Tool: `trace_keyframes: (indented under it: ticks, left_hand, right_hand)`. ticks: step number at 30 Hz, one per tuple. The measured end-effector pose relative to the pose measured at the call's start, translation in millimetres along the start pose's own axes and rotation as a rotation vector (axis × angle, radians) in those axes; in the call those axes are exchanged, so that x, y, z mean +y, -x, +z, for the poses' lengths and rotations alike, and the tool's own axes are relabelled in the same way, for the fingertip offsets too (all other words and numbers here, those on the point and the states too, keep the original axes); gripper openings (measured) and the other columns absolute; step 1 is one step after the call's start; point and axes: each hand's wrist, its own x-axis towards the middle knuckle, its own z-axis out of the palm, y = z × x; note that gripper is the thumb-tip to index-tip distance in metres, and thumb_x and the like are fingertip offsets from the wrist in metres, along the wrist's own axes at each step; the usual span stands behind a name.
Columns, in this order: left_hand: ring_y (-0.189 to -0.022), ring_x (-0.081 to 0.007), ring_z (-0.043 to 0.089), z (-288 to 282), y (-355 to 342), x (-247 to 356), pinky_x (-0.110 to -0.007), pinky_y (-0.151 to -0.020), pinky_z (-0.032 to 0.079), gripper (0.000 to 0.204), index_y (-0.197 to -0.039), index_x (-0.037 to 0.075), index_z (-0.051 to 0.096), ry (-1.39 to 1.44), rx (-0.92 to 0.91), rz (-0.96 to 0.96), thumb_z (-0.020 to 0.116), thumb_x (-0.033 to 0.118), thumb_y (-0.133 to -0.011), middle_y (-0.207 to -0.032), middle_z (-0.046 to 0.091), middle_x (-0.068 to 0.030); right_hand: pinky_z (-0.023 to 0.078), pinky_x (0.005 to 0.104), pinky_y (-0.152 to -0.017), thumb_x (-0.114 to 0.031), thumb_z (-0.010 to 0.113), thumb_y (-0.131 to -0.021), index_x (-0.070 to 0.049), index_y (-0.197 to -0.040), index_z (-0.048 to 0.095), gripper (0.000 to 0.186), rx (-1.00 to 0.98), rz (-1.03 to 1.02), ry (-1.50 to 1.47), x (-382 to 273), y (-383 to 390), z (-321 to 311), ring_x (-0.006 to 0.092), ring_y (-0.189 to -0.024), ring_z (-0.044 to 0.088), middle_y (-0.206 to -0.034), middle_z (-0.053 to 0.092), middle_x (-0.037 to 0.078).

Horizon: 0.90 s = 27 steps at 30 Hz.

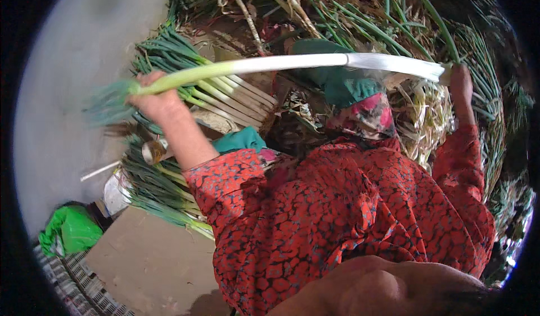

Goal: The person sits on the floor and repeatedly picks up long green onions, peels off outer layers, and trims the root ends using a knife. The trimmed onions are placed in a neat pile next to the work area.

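A long green onion (287, 63) is stretched across in front of me, bowed slightly upward. My left hand (159, 100) is closed round it where the pale stalk turns into green leaves, which are blurred by motion. At the far right, my right hand (461, 82) is closed at the root end, its fingers partly hidden. A thin line crosses the white stalk right of its middle. Beyond my left forearm lies a row of green onions (236, 97) with white stalks. A second bunch of green onions (154, 184) lies nearer, left of my elbow.
Loose pale peelings (422, 113) are heaped before my right arm. Untidy green onions (382, 26) pile up at the far side and right. A cardboard sheet (149, 260), a bright green bag (73, 230) and a woven plastic basket (73, 279) are at lower left.
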Motion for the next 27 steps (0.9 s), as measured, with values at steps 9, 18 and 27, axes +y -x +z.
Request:
trace_keyframes:
  ticks: [9, 18, 27]
  left_hand:
    - [-0.043, -0.0098, 0.035, -52, -5, 48, -0.021, -0.04, 0.036, 0.061, -0.076, 0.008, 0.039, 0.073, -0.057, 0.075, 0.028, 0.068, -0.075, -0.054, 0.034, 0.0023]
    - [-0.046, -0.0076, 0.032, -7, 39, 11, -0.019, -0.04, 0.033, 0.059, -0.077, 0.006, 0.042, 0.09, -0.112, -0.098, 0.03, 0.064, -0.078, -0.051, 0.031, 0.0029]
    - [-0.048, -0.0067, 0.035, -17, 84, 70, -0.022, -0.046, 0.034, 0.025, -0.084, 0.01, 0.043, 0.086, -0.48, -0.206, 0.047, 0.035, -0.082, -0.06, 0.035, 0.0021]
  right_hand:
    - [0.04, 0.0441, -0.079, -0.036, 0.038, -0.087, -0.006, -0.111, 0.046, 0.039, -0.212, 0.395, 0.157, 151, 40, 4, 0.0355, -0.098, 0.05, -0.108, 0.051, 0.02]
    - [0.041, 0.0389, -0.083, -0.024, 0.062, -0.072, -0.003, -0.112, 0.046, 0.048, 0.018, -0.941, -0.634, -252, 62, -76, 0.0326, -0.096, 0.049, -0.104, 0.051, 0.014]
    - [0.042, 0.0435, -0.053, -0.037, 0.051, -0.082, -0.001, -0.095, 0.041, 0.039, -0.797, -1.152, -1.264, -406, 172, -51, 0.0358, -0.057, 0.052, -0.058, 0.049, 0.018]
